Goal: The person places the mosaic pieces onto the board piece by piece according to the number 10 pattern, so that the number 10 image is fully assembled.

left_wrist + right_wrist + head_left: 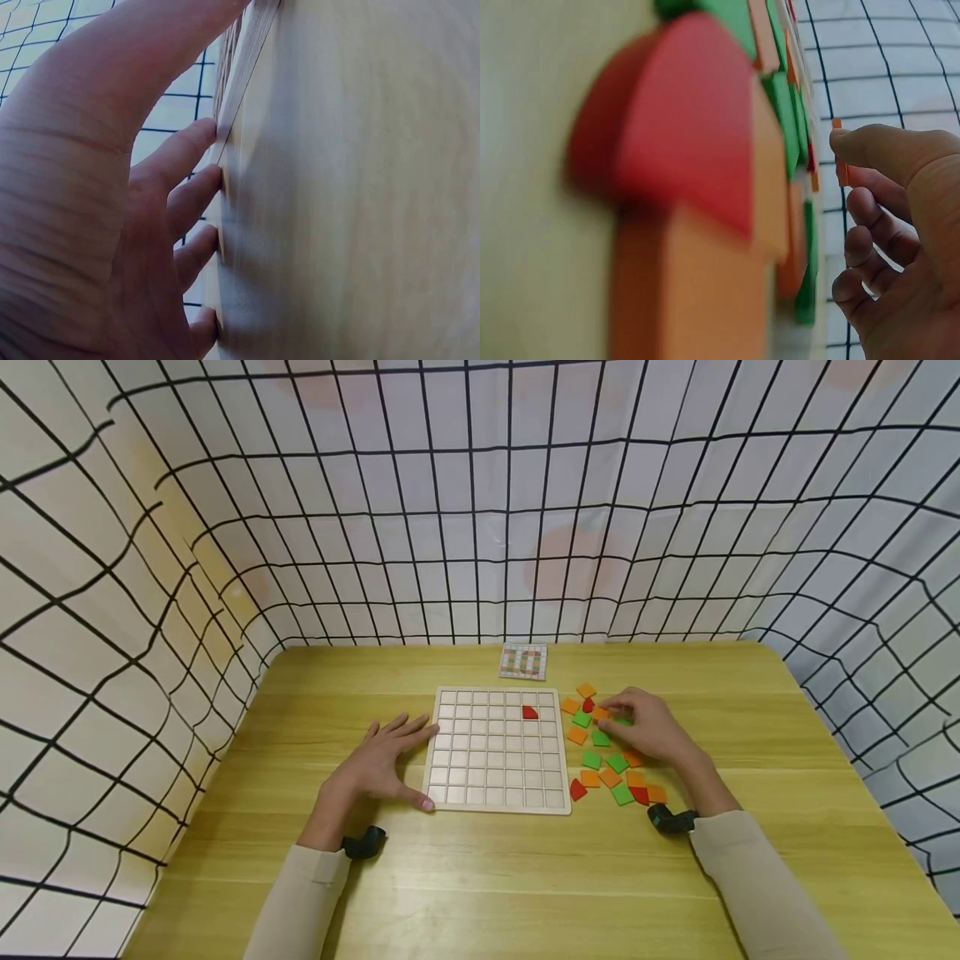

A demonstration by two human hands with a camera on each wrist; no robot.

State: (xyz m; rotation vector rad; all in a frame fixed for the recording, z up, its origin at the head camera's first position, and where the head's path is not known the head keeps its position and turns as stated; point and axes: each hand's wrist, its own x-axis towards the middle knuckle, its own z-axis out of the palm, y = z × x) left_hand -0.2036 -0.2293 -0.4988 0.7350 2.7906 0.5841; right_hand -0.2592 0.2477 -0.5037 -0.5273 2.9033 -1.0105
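A light wooden grid board [497, 807] lies on the table with one red quarter-round tile [530, 712] in a cell near its upper right. Fingers spread, my left hand [384, 762] rests at the board's left side, with the thumb at the lower left corner and the index fingertip at the edge. In the left wrist view the other fingertips [204, 251] touch the tabletop. My right hand [647, 724] pinches an orange square tile [841, 152] between thumb and index finger, raised off the table beside the loose tiles. Its remaining fingers are curled.
Several loose orange, green [592, 760] and red [577, 789] tiles lie scattered right of the board. A small card with a coloured grid pattern [523, 662] lies behind the board. White cloth with black grid lines [487, 535] walls the table at the back and sides.
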